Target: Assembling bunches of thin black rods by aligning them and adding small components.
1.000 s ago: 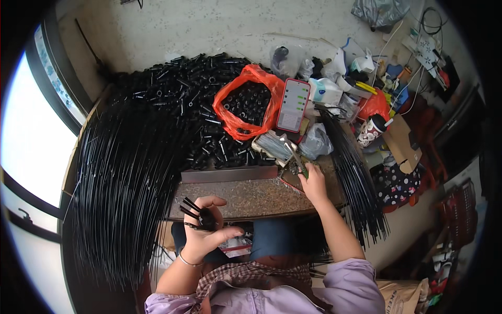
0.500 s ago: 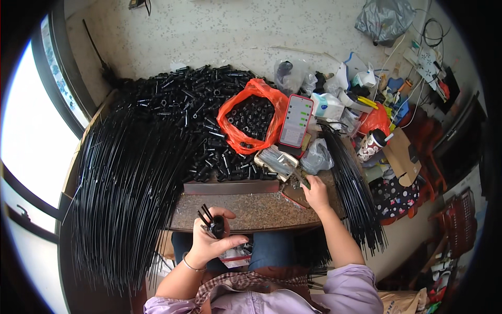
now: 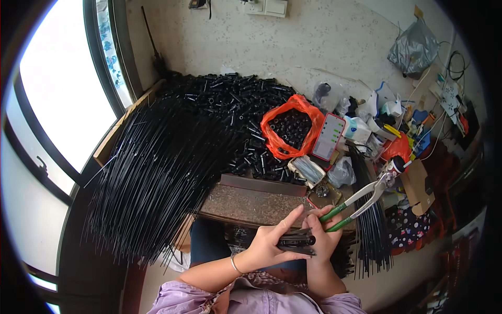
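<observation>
Above the near edge of the table, my left hand [image 3: 264, 250] is closed around a black tubular part [image 3: 296, 242] with thin black rods along it. Right beside it, my right hand [image 3: 324, 239] grips long pliers [image 3: 334, 211] with green handles; their metal jaws point up and away to the right. The fingertips of both hands nearly meet at the end of the black part, and whether they touch cannot be made out. A large heap of black tubular parts [image 3: 230, 104] lies beyond, and long thin black rods [image 3: 157, 172] fan out at the left.
A red plastic bag [image 3: 270, 142] holds small black parts, with a phone [image 3: 329, 137] leaning beside it. Near these stand a small box of thin strips [image 3: 309, 171] and a grey bag [image 3: 341, 172]. Another bundle of black rods [image 3: 374, 240] hangs over the right edge. A dark bar [image 3: 261, 185] borders the heap.
My right hand has lifted the pliers from beside the strip box and come in toward my left hand. The black part has turned to lie sideways. The view has shifted.
</observation>
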`<state>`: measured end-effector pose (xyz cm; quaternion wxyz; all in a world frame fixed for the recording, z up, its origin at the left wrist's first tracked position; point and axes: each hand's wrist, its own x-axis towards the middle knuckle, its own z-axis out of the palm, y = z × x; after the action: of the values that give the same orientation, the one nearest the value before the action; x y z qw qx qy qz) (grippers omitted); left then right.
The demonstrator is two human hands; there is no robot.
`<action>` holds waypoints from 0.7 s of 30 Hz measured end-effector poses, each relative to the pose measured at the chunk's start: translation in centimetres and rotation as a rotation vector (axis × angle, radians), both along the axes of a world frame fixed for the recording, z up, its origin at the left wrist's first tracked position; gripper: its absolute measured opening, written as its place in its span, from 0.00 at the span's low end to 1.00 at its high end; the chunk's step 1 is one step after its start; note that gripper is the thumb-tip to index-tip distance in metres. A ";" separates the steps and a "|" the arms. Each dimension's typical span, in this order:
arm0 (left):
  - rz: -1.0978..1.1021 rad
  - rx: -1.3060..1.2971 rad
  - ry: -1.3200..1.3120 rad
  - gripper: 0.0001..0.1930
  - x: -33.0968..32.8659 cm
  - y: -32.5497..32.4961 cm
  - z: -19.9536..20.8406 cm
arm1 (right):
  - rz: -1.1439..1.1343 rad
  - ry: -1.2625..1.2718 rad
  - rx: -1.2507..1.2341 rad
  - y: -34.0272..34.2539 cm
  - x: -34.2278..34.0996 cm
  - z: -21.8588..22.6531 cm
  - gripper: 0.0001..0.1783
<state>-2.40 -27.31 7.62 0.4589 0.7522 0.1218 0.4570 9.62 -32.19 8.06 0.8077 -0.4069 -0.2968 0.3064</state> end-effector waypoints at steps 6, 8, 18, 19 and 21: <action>-0.004 0.075 0.149 0.48 -1.1 -1.6 -0.1 | -0.168 -0.192 0.046 -0.6 -1.2 -0.7 0.13; -0.028 0.047 0.152 0.48 -1.1 -1.8 -0.2 | -0.175 -0.158 0.034 -0.9 -1.4 0.1 0.12; -0.127 -0.055 0.151 0.50 -1.1 -1.8 -0.3 | -0.274 -0.486 0.047 -1.7 -0.6 -1.7 0.13; -0.113 -0.019 0.111 0.50 -1.1 -1.6 -0.3 | -0.278 -0.484 0.042 -1.8 -0.2 -1.9 0.13; -0.107 -0.004 0.049 0.48 -1.3 -1.1 -0.4 | -0.040 -0.400 -0.005 -2.1 0.7 -1.9 0.15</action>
<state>-3.73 -28.38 7.24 0.4812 0.7675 0.0934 0.4131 10.28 -34.26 6.13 0.7377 -0.4674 -0.4425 0.2039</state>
